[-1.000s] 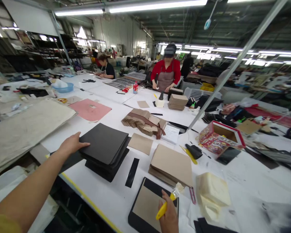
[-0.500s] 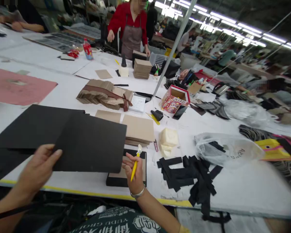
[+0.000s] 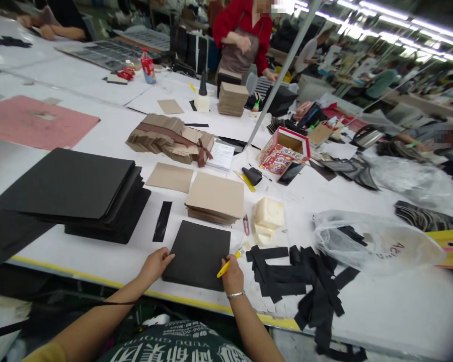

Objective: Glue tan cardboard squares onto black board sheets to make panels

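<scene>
Flat on the table in front of me is a square black sheet [image 3: 198,254]. My left hand [image 3: 155,266] pinches its left edge between thumb and fingers. At the right edge, my right hand [image 3: 234,277] touches the sheet while gripping a small yellow brush [image 3: 225,267], whose pale bristles point up and right. Whatever lies under the sheet is covered. Left of it rests a stack of black sheets [image 3: 70,183], with a short black strip [image 3: 162,221] beside the stack. Just beyond are stacked beige boards [image 3: 216,195] and a cut-open whitish plastic container [image 3: 269,215].
Pink-handled thread snips [image 3: 246,225] lie by the container. Loose black strips [image 3: 287,276] and a clear plastic bag [image 3: 373,246] are on the right. A metal pole [image 3: 283,75] rises mid-table near a red box [image 3: 285,151]. A co-worker in red [image 3: 241,35] stands across.
The black sheet held up in my left hand now lies flat before me, covering where the black-edged beige board was. My right hand has moved to its right edge, still with the brush.
</scene>
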`<state>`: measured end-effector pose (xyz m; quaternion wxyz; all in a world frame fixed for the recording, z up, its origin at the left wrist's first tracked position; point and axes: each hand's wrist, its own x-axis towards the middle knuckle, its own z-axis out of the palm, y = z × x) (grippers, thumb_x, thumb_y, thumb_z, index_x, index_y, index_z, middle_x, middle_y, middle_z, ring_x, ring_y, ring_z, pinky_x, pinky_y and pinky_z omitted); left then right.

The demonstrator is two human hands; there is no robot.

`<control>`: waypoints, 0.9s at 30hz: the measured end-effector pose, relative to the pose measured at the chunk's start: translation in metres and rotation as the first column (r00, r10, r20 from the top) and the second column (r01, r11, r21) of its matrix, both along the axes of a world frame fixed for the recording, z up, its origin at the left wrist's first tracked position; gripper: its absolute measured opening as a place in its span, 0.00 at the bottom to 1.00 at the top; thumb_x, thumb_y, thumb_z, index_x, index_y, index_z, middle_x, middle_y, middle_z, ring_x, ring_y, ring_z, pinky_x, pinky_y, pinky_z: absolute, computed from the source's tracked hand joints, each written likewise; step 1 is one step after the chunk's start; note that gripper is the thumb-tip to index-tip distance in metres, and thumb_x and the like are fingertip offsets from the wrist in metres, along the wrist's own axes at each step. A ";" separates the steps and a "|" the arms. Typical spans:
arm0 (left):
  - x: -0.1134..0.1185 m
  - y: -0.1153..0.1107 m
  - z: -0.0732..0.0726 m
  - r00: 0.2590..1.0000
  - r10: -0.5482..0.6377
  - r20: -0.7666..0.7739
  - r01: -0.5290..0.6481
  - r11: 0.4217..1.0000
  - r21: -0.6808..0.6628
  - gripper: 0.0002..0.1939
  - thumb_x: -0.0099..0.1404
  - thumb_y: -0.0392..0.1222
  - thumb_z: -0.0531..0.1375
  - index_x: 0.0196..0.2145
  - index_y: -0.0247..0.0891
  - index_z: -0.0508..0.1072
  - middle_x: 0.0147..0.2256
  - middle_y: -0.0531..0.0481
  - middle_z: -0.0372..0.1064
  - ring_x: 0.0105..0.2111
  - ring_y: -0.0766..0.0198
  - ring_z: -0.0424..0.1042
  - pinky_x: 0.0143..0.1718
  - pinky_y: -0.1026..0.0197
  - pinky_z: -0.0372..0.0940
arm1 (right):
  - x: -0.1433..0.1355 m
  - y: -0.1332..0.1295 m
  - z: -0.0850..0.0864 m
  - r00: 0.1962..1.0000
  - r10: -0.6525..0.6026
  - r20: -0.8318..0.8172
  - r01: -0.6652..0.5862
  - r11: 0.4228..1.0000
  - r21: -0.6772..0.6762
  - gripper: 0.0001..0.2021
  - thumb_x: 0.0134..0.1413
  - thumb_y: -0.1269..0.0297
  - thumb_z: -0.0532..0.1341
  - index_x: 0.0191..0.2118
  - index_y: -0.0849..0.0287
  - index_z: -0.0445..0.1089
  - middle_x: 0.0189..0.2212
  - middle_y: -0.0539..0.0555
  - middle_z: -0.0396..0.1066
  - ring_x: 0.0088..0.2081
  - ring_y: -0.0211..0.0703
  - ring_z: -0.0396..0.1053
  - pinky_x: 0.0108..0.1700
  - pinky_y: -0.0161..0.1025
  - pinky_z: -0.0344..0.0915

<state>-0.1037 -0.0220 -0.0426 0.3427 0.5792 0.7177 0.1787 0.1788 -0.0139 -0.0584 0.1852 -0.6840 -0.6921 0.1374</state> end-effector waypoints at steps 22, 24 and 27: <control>0.067 -0.027 0.038 0.442 -0.831 -0.338 0.896 0.395 0.202 0.24 0.61 0.41 0.52 0.55 0.43 0.57 0.57 0.47 0.55 0.56 0.56 0.52 0.54 0.50 0.45 | -0.068 0.052 0.098 0.746 0.070 -0.662 -0.368 0.872 -0.322 0.16 0.52 0.54 0.53 0.37 0.60 0.69 0.25 0.50 0.69 0.21 0.34 0.63 0.23 0.31 0.61; 0.069 -0.030 0.029 0.448 -0.831 -0.330 0.894 0.417 0.163 0.28 0.58 0.45 0.56 0.56 0.41 0.57 0.57 0.45 0.55 0.56 0.53 0.51 0.55 0.46 0.41 | -0.091 0.049 0.086 0.708 0.130 -0.694 -0.483 0.806 -0.341 0.13 0.49 0.57 0.56 0.34 0.60 0.70 0.27 0.50 0.70 0.23 0.34 0.65 0.24 0.30 0.62; 0.067 -0.032 0.020 0.480 -0.814 -0.327 0.876 0.467 0.121 0.32 0.55 0.48 0.59 0.56 0.41 0.57 0.56 0.44 0.56 0.56 0.50 0.50 0.55 0.44 0.40 | -0.108 0.043 0.070 0.694 0.262 -0.671 -0.588 0.744 -0.318 0.09 0.47 0.61 0.56 0.31 0.58 0.71 0.27 0.48 0.71 0.26 0.35 0.66 0.28 0.30 0.63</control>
